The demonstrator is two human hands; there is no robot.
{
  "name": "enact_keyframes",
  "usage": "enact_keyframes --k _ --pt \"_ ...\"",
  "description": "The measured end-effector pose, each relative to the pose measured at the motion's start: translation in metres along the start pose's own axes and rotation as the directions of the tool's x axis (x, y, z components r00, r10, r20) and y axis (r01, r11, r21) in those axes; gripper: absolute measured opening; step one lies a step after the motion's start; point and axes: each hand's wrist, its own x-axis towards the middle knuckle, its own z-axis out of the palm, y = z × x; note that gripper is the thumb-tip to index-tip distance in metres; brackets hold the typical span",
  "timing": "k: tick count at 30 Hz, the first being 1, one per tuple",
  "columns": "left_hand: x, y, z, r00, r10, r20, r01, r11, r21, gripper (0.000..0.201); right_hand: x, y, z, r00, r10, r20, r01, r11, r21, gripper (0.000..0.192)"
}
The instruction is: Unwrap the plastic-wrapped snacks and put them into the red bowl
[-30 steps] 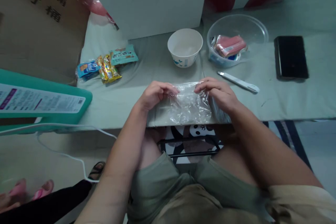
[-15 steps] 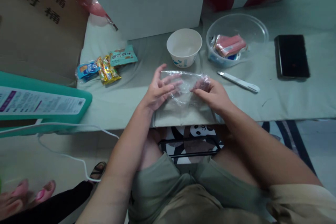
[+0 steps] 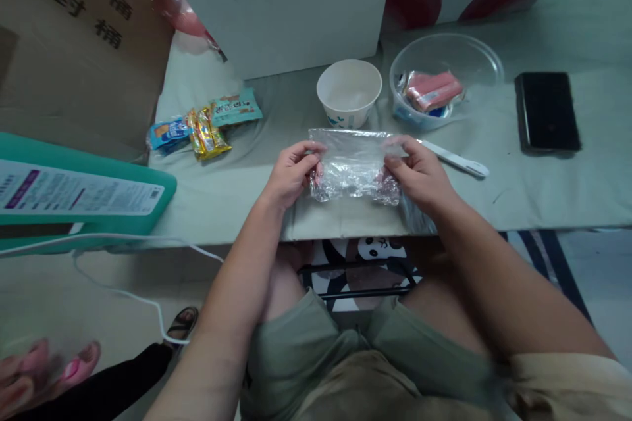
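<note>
While stretched between both hands just above the near desk (image 3: pixel 543 191) edge, clear plastic bag (image 3: pixel 353 164), crinkled. Left hand (image 3: pixel 291 174) pinched shut on its 9 o'clock edge, right hand (image 3: pixel 419 171) clamped on the 3 o'clock edge. At 12 o'clock, white paper bowl (image 3: pixel 349 92); at 1 o'clock, clear tub (image 3: pixel 444 85); snack packets (image 3: pixel 205 126) at 10 o'clock.

Pale green table cover (image 3: pixel 543 191), cardboard box (image 3: pixel 74 46) at left, beige floor (image 3: pixel 59 296), striped rug (image 3: pixel 548 256)
</note>
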Motion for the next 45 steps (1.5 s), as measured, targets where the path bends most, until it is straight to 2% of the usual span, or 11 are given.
enact_keyframes --k 6,9,14,17,20,25,31,33,36,40,45 --pt "0.001 0.005 -0.002 0.999 0.034 -0.020 -0.034 0.999 -0.025 0.013 -0.001 -0.002 0.000 0.998 -0.031 -0.052 0.032 0.999 0.012 0.010" --pt "0.001 0.004 -0.006 0.999 0.042 -0.015 -0.043 0.999 -0.021 0.025 -0.001 0.000 -0.002 0.999 -0.032 -0.009 0.032 0.999 -0.025 0.020" --pt "0.006 -0.005 -0.008 0.980 0.197 -0.042 -0.181 0.951 0.250 0.025 0.002 0.002 0.005 0.986 -0.119 -0.118 0.089 0.969 -0.229 0.018" --pt "0.004 -0.008 -0.001 0.845 0.449 -0.291 -0.284 0.838 0.466 0.031 0.003 0.002 0.011 0.960 -0.153 -0.233 0.116 0.980 -0.162 0.036" --pt "-0.007 -0.008 0.015 0.712 0.643 -0.282 -0.350 0.674 0.651 0.016 0.002 -0.002 0.017 0.945 -0.187 -0.267 0.123 0.963 -0.240 0.019" --pt "-0.020 -0.010 0.046 0.789 0.614 -0.023 -0.459 0.614 0.642 0.044 -0.005 -0.007 0.029 0.945 -0.280 -0.167 0.238 0.942 -0.236 0.016" --pt "-0.013 -0.007 0.053 0.911 0.337 0.240 -0.407 0.833 0.375 0.046 -0.009 -0.006 0.033 0.993 -0.107 -0.052 0.114 0.981 0.155 0.024" --pt "-0.010 -0.006 0.052 0.931 0.287 0.226 -0.350 0.877 0.329 0.046 -0.008 -0.007 0.031 1.000 -0.019 0.014 0.013 0.950 0.313 0.028" --pt "-0.005 -0.005 0.043 0.955 0.296 -0.006 -0.274 0.891 0.363 0.039 -0.004 -0.007 0.027 0.998 0.005 0.057 -0.024 0.944 0.330 0.036" --pt "0.002 0.005 0.016 0.829 0.470 -0.304 -0.274 0.814 0.512 0.027 0.005 -0.001 0.020 0.996 0.018 -0.087 -0.005 0.989 0.150 0.027" --pt "0.012 0.041 0.001 0.562 0.756 -0.334 -0.321 0.572 0.755 0.035 0.010 0.002 0.018 0.993 -0.004 -0.118 0.009 0.999 0.044 0.021"
